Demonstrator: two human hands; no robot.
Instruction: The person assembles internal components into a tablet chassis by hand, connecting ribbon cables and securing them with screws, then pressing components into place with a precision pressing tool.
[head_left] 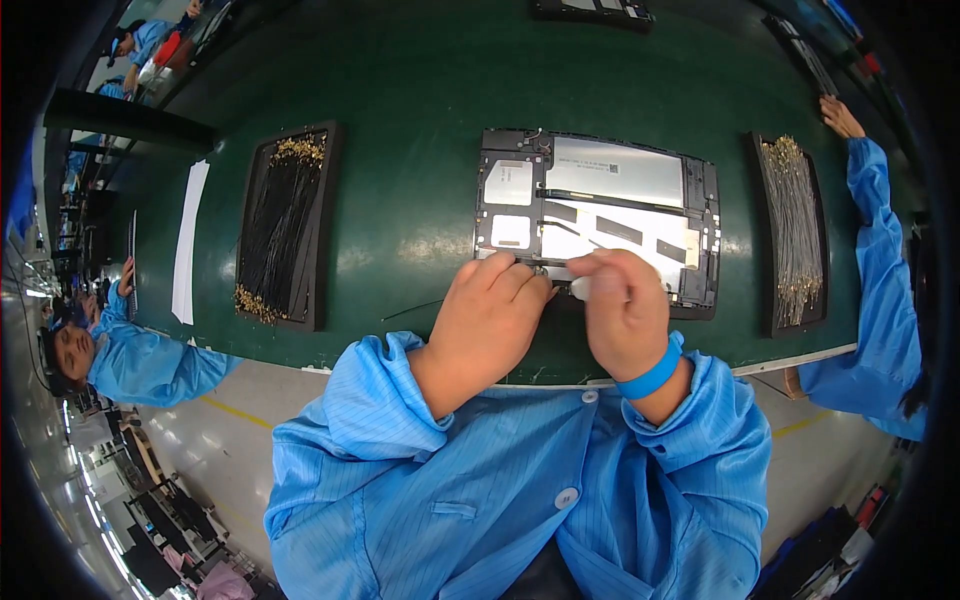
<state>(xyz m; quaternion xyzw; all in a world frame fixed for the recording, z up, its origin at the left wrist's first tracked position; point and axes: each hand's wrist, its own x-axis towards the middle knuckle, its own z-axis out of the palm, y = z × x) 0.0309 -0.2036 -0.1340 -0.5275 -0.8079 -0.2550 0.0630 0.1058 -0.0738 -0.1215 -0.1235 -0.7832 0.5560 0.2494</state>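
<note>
An opened tablet (620,215) lies back-up on the green table, its silver battery panels and black flex strips exposed. At its near left edge is my left hand (485,315), fingers closed and pressed together. A thin black cable (412,310) runs out from under this hand to the left; its other end is hidden by the fingers. My right hand (630,315) is closed in a pinch above the tablet's near edge, slightly blurred. A small white piece (580,288) shows at its fingertips; its kind cannot be made out.
To the left, a black tray (328,215) holds many black cables with gold ends; beside it lies a white strip (190,240). Another dark tray (770,240) with grey cables stands right. A second device (595,10) lies at the far edge. Co-workers' arms (875,230) flank the table.
</note>
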